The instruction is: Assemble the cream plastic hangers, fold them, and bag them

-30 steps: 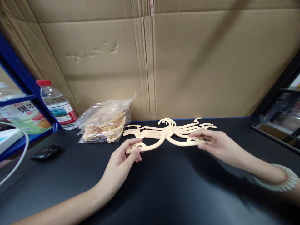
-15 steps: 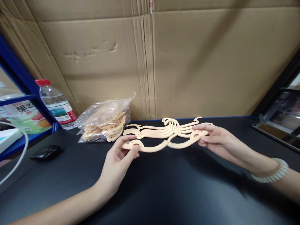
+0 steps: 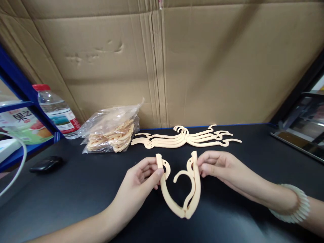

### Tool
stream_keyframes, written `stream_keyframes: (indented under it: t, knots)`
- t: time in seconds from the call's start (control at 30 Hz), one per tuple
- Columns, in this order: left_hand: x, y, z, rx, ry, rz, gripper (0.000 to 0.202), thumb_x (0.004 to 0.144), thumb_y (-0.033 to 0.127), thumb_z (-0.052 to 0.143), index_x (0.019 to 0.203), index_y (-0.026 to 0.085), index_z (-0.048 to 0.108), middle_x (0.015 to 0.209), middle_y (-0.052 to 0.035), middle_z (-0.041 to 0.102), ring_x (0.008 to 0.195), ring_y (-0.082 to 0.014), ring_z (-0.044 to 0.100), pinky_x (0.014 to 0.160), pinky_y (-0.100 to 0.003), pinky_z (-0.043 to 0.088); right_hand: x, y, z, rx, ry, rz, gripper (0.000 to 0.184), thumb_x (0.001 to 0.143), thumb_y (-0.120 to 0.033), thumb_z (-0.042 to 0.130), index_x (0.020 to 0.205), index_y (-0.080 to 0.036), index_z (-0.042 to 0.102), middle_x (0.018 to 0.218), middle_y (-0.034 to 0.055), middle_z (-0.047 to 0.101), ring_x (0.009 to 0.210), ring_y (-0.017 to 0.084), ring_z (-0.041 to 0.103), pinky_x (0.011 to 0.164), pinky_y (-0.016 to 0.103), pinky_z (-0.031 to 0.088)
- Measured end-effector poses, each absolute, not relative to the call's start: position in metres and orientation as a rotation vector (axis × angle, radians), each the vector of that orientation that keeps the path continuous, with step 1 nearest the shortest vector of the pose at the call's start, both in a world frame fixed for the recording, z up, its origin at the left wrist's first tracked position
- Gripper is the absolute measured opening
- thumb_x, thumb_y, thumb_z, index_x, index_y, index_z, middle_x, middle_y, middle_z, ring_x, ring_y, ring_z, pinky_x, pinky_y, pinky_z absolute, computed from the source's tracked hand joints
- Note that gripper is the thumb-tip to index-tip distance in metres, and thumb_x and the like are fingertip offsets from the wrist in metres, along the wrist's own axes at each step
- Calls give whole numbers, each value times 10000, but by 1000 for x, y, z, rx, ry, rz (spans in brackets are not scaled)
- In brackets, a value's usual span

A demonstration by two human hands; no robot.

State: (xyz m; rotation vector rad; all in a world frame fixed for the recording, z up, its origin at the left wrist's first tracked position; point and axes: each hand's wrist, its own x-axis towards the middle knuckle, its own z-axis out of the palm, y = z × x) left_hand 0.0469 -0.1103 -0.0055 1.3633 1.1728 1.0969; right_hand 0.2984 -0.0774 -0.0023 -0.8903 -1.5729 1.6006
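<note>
The left hand (image 3: 143, 177) is closed, thumb against fingers, on 1 arm of a cream folding hanger (image 3: 170, 202). The right hand (image 3: 224, 165) pinches the other arm near its tip, fingertips partly hidden. The hanger's 2 arms make a V, hinge toward the near edge of the black surface (image 3: 83, 189), hook curling between them; whether it touches the surface I cannot tell. Beyond it, spread hangers (image 3: 167, 143) overlap along the far edge. Left of these lies a clear bag of cream pieces (image 3: 108, 131); a mouse (image 3: 47, 164) sits nearer the left edge.
</note>
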Motion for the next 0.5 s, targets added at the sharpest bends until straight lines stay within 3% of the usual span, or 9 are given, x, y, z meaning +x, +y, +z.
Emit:
stream_keyframes:
  t: [0.2,0.33,0.5]
  knots:
    - [47,-113,-6,1393,1210,1088,272,819,396,675,914,147,623,800,-28,645,748,-149,582,682,-249,492,294,-95,5,-653,-1923,1773,285,941,-328,572,1203,-254,658,1222,68,620,1097,184,575,957,345,447]
    - [50,-114,-6,1400,1194,1100,254,831,386,665,918,149,633,797,-24,639,733,-146,585,665,-247,502,295,-98,6,-551,-1988,1824,360,963,-334,532,1317,-296,588,1374,74,481,1085,171,556,951,334,447]
    - [50,-115,-10,1392,1087,1104,214,847,338,673,975,171,629,828,-13,635,753,-142,601,656,-233,522,295,-96,3,-613,-1923,1852,393,948,-340,563,1340,-311,567,1348,71,446,1029,143,548,929,302,454]
